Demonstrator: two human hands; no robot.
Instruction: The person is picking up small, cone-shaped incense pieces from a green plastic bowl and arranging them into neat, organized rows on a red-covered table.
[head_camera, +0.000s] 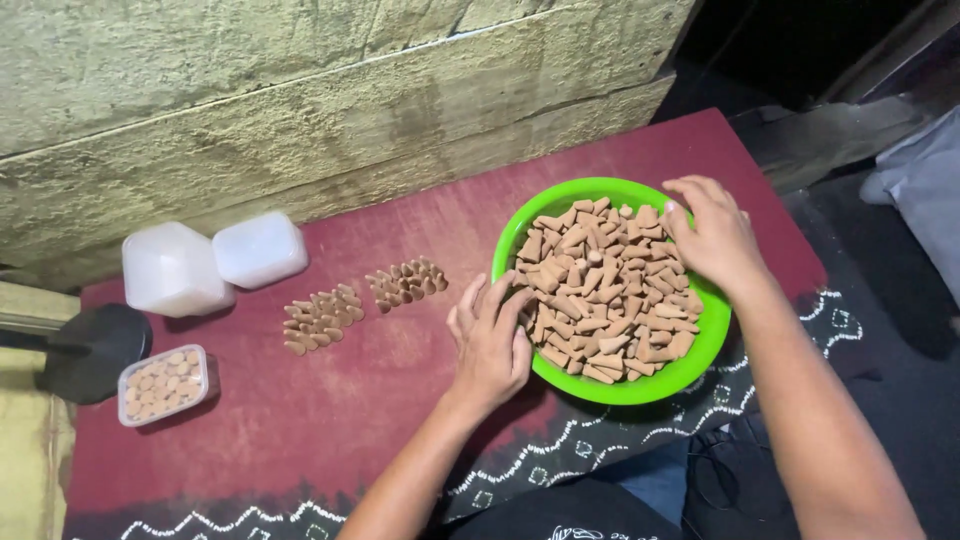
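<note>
At the far left of the frame a small clear box (163, 383) of tan cones sits on the red desk (300, 420), with two white tubs (210, 262) above it and two clusters of upright cones (360, 300) just right of those. At centre the left hand (490, 340) rests on the near rim of the green bowl (700, 350), fingers spread among its cones. Right of centre, the right hand (712, 235) lies over the bowl's far edge, fingers loosely curled on the cone pile (605, 290); whether they pinch one I cannot tell.
</note>
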